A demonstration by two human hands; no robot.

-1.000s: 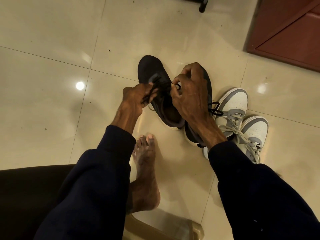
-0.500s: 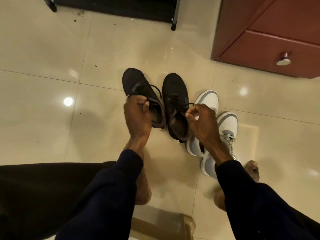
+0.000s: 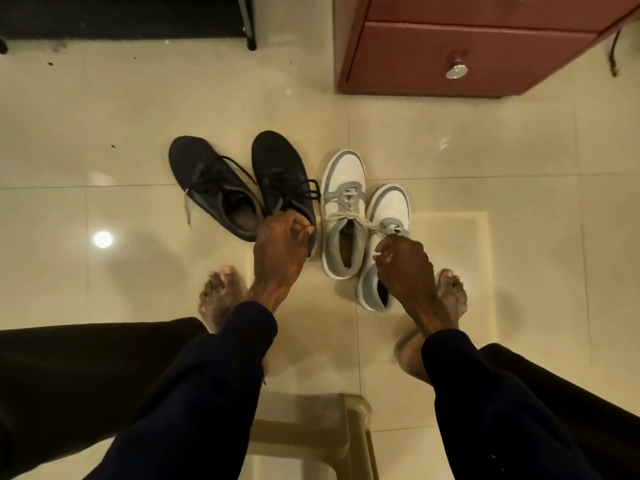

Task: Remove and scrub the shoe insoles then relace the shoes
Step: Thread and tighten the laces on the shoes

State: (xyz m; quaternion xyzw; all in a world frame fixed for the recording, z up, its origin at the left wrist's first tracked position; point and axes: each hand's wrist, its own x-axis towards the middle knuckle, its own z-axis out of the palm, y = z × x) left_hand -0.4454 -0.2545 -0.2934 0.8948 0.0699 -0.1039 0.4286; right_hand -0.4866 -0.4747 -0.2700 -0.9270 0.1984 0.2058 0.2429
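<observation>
**Desk:** What does the head camera give you?

**Operator:** I see four shoes in a row on the glossy cream tiled floor (image 3: pixel 104 116). On the left a black mesh lace-up shoe (image 3: pixel 207 181) lies by itself with its laces loose. A second black mesh shoe (image 3: pixel 284 171) sits just beside it. Then come a farther white sneaker with grey trim (image 3: pixel 343 202) and a nearer white sneaker with grey trim (image 3: pixel 389 206), which touch side by side.

**Desk:** And the hands?

**Operator:** The left hand (image 3: pixel 280 247) has its fingers curled over the heel rim of the second black mesh shoe and grips it. The right hand (image 3: pixel 403 265) is over the mouth of the nearer white sneaker, with its fingers curled close to the pale laces. I cannot tell whether they hold anything.

**Desk:** Anything else?

**Operator:** I see a bare left foot (image 3: pixel 218 296) and a bare right foot (image 3: pixel 450 289) on the tiles. A red-brown wooden drawer unit (image 3: pixel 415 57) with a round metal knob (image 3: pixel 457 69) is at the upper right. A beige plastic stool (image 3: pixel 346 427) is between the legs
</observation>
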